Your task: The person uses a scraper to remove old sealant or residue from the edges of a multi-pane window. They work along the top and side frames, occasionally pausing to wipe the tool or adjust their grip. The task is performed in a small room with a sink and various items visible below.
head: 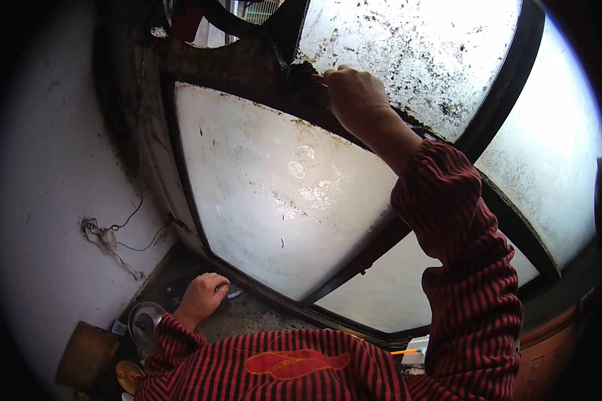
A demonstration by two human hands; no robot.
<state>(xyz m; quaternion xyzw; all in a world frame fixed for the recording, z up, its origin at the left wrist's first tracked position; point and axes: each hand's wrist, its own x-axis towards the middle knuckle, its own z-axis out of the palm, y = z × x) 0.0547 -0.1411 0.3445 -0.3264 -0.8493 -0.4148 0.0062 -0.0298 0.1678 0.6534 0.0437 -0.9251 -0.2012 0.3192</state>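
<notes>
My right hand is raised to the window's dark crossbar, at the lower left corner of a badly spotted upper pane. Its fingers are bent around something small and reddish that sticks out towards dark grime; what this is cannot be made out. Below the bar is a large frosted pane with etched leaf patterns and dirty marks. My left hand is low over the dark sill or counter, fingers curled, near a small pale blue item. Whether it holds anything cannot be told.
A glass pot lid with a dark knob, a brown board and an orange-brown round dish lie at the lower left. Loose wires hang on the white wall. An orange-handled item rests by a white box at the lower right.
</notes>
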